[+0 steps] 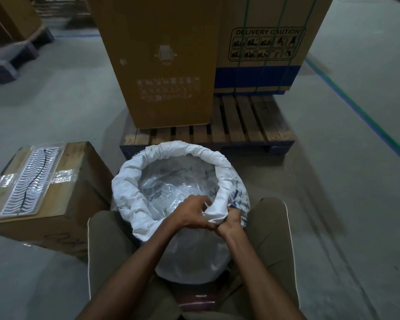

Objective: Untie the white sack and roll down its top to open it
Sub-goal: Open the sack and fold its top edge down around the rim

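Forearms: both bare arms reach forward between the knees of the seated person's olive trousers.
Left hand: fingers closed on the near-right part of the rolled rim, from inside.
Right hand: clenched on the same fold from outside, touching the left.
Risk: the roll looks uneven, the near side lowest; I judge a hard tug here could unroll the rim or tip the sack.
Sack: white woven plastic sack with blue print, mouth wide open, standing on the grey floor between the knees, just before the wooden pallet.
Contents: clear crinkled plastic liner.
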Available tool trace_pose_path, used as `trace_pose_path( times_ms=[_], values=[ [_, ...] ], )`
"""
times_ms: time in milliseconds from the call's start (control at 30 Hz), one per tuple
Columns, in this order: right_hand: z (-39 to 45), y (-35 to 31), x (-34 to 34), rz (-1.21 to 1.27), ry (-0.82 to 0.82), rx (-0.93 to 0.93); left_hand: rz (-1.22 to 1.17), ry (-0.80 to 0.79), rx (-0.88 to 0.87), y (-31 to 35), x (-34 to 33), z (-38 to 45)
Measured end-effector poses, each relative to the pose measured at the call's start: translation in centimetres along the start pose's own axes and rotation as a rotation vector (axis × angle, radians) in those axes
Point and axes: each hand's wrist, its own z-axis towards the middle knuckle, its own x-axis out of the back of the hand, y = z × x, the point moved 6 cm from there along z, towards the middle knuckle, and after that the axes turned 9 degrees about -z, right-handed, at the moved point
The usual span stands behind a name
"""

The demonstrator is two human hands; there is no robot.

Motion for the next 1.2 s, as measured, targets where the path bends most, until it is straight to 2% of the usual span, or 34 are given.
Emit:
trace_pose_path(
  times_ms=[100, 167, 233, 300, 367, 400, 467, 500, 600, 633, 700, 800, 867, 900, 967, 1000, 1033, 1067, 1133, 1200],
  values=[
    [-0.1, -1.1, 0.6, -0.027, 0.041, 0.135, 0.016, 0.09, 0.039, 0.3, -0.1, 0.3],
    [0.5, -1.7, 0.9, -0.17, 0.128, 0.239, 0.058, 0.182, 0.034, 0.7, -0.2, 0.2],
    [0.8, -0.7, 1.8, -0.354, 0.279, 0.23, 0.161, 0.249, -0.02, 2.1, -0.8, 0.0],
    [-0.1, -0.9, 2.5, -0.421, 0.373, 0.281, 0.303, 0.274, -0.078, 3.0, -2.0, -0.3],
    [-1.6, -1.5, 2.6, -0.384, 0.433, 0.313, 0.347, 0.245, -0.123, 2.8, -2.9, -0.7],
    [-1.6, -1.5, 2.7, -0.298, 0.425, 0.289, 0.296, 0.211, -0.132, 2.4, -3.0, -1.0],
    [-0.9, -1.0, 2.5, -0.146, 0.305, 0.216, 0.16, 0.144, -0.099, 1.4, -2.2, -1.8],
    [-0.8, -0.9, 2.3, -0.141, 0.262, 0.192, 0.162, 0.115, -0.071, 1.1, -1.5, -2.4],
    [-0.9, -0.2, 2.1, -0.213, 0.131, 0.144, 0.452, 0.019, 0.027, -0.4, 0.3, -3.8],
    [-0.4, 0.0, 2.3, -0.191, 0.094, 0.118, 0.473, 0.001, 0.061, -1.0, 0.4, -4.1],
    [-0.8, 0.4, 2.8, -0.198, 0.068, 0.099, 0.381, 0.073, 0.077, -1.8, -0.3, -4.9],
    [-0.9, 0.4, 3.6, -0.249, 0.122, 0.124, 0.356, 0.22, -0.077, -1.5, -2.0, -5.9],
    [-1.1, -0.3, 4.7, -0.512, 0.246, 0.195, 0.491, 0.23, -0.221, -1.2, -3.2, -6.4],
    [-1.5, -1.2, 5.5, -0.686, 0.367, 0.319, 0.55, 0.243, -0.274, -1.3, -3.6, -6.7],
    [-4.0, -3.2, 6.0, -0.931, 0.514, 0.773, 0.627, 0.327, -0.392, -1.4, -4.4, -7.4],
    [-5.8, -3.7, 5.4, -1.041, 0.467, 1.027, 0.661, 0.388, -0.46, -1.5, -4.8, -7.8],
    [-6.8, -3.4, 4.8, -1.171, 0.316, 1.243, 0.688, 0.452, -0.517, -1.5, -5.2, -8.2],
    [-7.7, -2.6, 3.8, -1.376, 0.13, 1.379, 0.705, 0.515, -0.56, -1.4, -5.5, -8.7],
    [-7.9, -0.3, 2.2, -1.912, -0.125, 1.445, 0.707, 0.597, -0.616, -1.1, -5.6, -9.3],
    [-7.6, 1.1, 1.2, -2.21, -0.246, 1.386, 0.686, 0.644, -0.659, -1.0, -5.7, -10.1]
  ],
)
